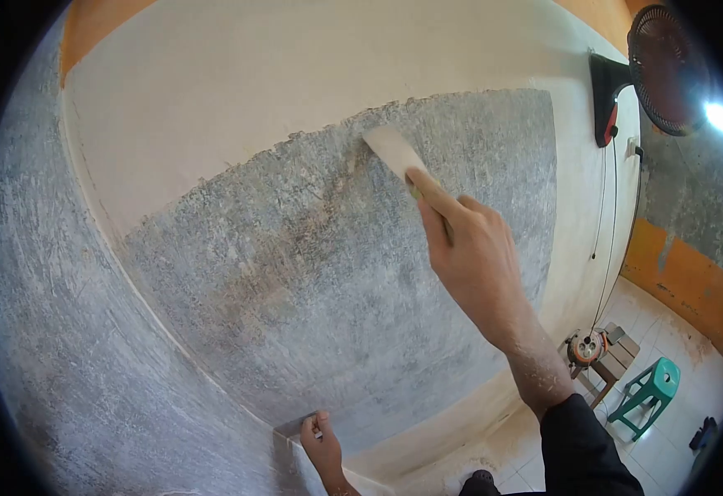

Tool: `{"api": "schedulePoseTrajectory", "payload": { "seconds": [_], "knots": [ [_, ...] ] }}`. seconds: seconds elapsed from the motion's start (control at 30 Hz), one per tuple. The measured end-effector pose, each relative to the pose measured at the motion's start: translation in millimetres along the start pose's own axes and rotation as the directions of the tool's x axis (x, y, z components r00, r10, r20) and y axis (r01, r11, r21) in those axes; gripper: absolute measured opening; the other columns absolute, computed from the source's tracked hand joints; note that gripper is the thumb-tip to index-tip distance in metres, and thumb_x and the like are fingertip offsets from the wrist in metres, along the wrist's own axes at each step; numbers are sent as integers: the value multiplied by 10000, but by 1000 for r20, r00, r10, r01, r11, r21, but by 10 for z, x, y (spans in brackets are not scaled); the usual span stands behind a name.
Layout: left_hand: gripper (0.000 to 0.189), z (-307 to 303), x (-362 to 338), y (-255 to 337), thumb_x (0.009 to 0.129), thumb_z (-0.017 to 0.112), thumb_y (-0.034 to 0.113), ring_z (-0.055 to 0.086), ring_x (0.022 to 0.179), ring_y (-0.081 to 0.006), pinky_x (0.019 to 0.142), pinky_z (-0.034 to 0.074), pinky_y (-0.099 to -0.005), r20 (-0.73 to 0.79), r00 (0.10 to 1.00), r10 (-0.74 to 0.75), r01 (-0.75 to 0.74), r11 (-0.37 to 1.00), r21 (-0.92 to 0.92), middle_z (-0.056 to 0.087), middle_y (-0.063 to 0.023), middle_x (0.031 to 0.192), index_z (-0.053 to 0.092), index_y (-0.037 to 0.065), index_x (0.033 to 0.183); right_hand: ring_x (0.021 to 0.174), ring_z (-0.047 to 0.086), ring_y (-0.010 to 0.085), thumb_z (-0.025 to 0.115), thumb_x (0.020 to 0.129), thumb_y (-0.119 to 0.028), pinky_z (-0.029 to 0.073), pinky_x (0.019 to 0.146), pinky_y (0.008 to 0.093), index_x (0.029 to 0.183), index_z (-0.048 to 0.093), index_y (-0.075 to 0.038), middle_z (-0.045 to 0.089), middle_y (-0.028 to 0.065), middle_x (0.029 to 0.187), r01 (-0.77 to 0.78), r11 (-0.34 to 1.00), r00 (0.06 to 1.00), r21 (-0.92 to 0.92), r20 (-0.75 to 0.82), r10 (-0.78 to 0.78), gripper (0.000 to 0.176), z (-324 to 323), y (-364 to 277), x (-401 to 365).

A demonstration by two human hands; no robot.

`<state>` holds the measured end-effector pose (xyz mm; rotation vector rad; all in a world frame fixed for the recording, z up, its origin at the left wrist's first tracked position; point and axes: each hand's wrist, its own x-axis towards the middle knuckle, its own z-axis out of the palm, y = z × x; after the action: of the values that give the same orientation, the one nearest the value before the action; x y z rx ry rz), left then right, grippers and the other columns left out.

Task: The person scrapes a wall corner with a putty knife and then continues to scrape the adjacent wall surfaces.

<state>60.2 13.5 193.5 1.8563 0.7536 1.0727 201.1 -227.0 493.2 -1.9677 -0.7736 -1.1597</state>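
My right hand (479, 260) is closed around the handle of a putty knife (394, 151). The blade lies against the upper part of a grey, scraped patch (361, 264) of wall, just below its ragged border with the cream coat (237, 91). Low down near the wall corner is my left hand (323, 446), with its fingers curled. A dark, flat piece (294, 425) shows at those fingers; its kind is too hidden to tell.
A rough grey wall (55, 289) meets the patch on the left. At right, a fan (667, 70) is mounted on the wall, with cords hanging below. A cable reel (586, 347) sits on a wooden stool (618, 357), beside a green plastic stool (666, 376) on dusty tiles.
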Motion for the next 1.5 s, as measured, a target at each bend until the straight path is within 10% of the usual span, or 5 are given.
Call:
{"api": "schedulePoseTrajectory", "payload": {
  "seconds": [1.03,1.23,1.37,1.5],
  "knots": [
    [276,101,-31,128,944,620,284,544,809,-192,678,419,-347,-24,999,-42,44,995,88,575,-83,844,602,12,897,511,505,167,503,1009,-157,411,516,362,1259,628,-63,553,107,610,-66,997,995,-44,-82,62,295,-124,129,174],
    [274,211,-125,296,962,579,248,546,865,-238,719,426,-358,11,986,168,-168,985,32,585,-121,1002,626,-9,1047,444,467,160,484,1014,-153,393,434,350,1227,621,-50,521,83,540,-116,992,990,45,-75,119,274,-148,298,45],
    [570,190,-229,408,1014,477,313,358,1319,-376,1056,341,-494,-191,926,327,-282,932,229,336,-242,1427,325,19,1478,437,456,148,477,1015,-139,377,416,331,1219,625,-44,520,77,537,-77,997,993,9,-92,77,270,-257,277,225],
    [679,220,-179,223,1022,447,384,187,1449,-410,1133,251,-543,-223,905,362,-213,840,499,138,-257,1560,177,32,1535,484,481,154,523,1004,-164,392,519,364,1261,635,-41,558,138,596,-135,989,988,56,-73,139,306,-243,459,120]
  ]
}}
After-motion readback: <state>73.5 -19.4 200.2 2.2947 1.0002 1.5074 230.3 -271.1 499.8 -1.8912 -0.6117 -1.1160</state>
